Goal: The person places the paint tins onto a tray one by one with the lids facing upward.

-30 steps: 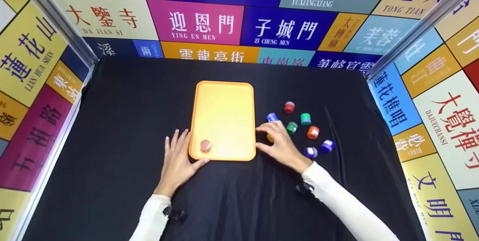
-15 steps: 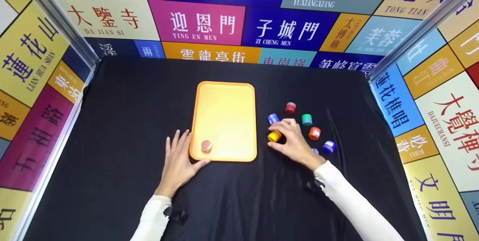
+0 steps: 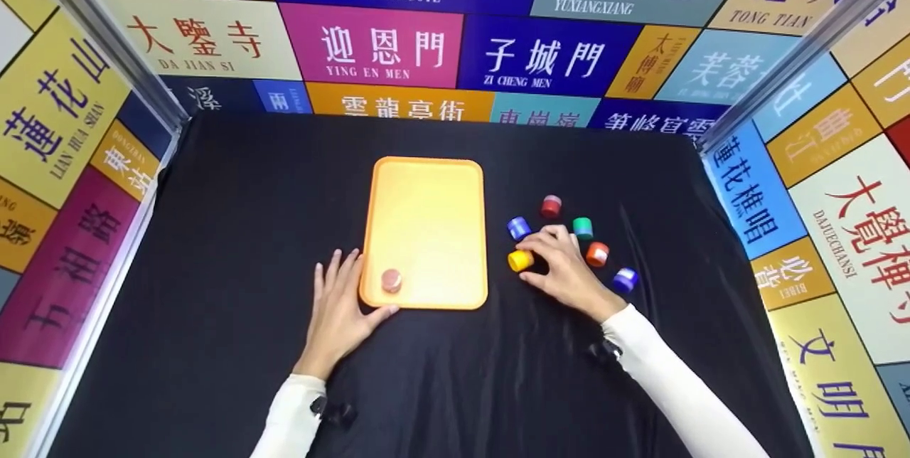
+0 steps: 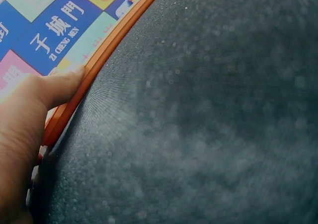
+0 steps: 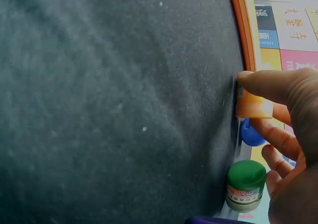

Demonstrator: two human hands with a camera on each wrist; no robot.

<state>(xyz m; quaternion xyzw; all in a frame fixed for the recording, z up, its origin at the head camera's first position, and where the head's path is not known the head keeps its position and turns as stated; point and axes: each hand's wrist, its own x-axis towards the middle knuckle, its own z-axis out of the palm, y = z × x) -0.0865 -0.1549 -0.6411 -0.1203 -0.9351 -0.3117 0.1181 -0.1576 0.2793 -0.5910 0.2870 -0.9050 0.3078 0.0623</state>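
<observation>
- While I am standing near and watching, the right hand (image 3: 565,269) is grasping the yellow jar (image 3: 520,261) between thumb and forefinger. How firmly it is squeezing, I cannot tell.
- The yellow jar is sitting on the black cloth (image 3: 249,230), at the fingertips and to the left of the right palm. Whether it is standing or lying on its side, I am not able to say.
- The left hand (image 3: 336,323) is holding nothing in its grasp: its straight fingers are touching the left edge of the orange tray (image 3: 426,223), and its thumb is resting at the near edge.
- This tray is lying between the two hands, apart from the right one. A brownish jar (image 3: 391,280) is resting in it, near the left thumb.
- Other jars are standing around the right hand: a blue jar (image 3: 519,228) just beyond the yellow one, a dark red jar (image 3: 551,205) farther beyond the fingers, a green jar (image 3: 582,228) beyond the knuckles, and an orange-red jar (image 3: 597,254) to the right.
- For doing this hold well, I am thinking that thumb and forefinger should be pressing on opposite sides, near the jar's middle, because now they seem to be covering mainly its right part.
- If the jar is being lifted, a straight upward path is looking safest, since the blue neighbour is so close.
- The left hand should be pressing only lightly, so that the tray is not sliding on the cloth.
</observation>
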